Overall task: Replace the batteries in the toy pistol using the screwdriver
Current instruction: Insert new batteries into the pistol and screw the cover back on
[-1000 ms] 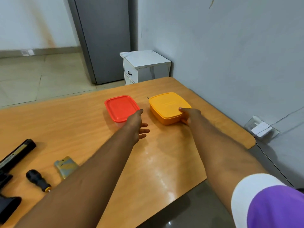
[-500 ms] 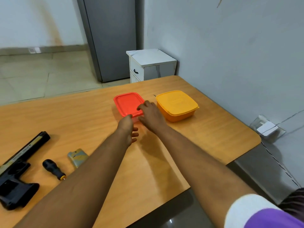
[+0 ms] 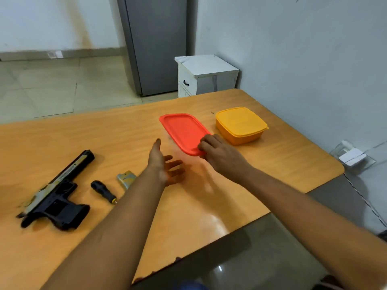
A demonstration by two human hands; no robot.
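A black and gold toy pistol (image 3: 54, 197) lies on the wooden table (image 3: 272, 164) at the left. Beside it lies a short black-handled screwdriver (image 3: 103, 191), and next to that a small gold cover piece (image 3: 126, 179). A red-lidded box (image 3: 184, 132) sits in the middle of the table, tilted. My right hand (image 3: 222, 155) grips its near right corner. My left hand (image 3: 165, 166) hovers just left of the box with fingers spread, holding nothing. An orange box (image 3: 240, 125) with its lid on stands to the right.
A wall runs along the table's right side, with a socket and white plug (image 3: 351, 156) on it. A white cabinet (image 3: 205, 75) and a grey fridge (image 3: 157, 42) stand beyond the far edge. The table's near edge drops to a tiled floor.
My right hand left the orange box, crossed to the red-lidded box and took hold of its corner, drawing it nearer and tilting it. My left hand drew back a little.
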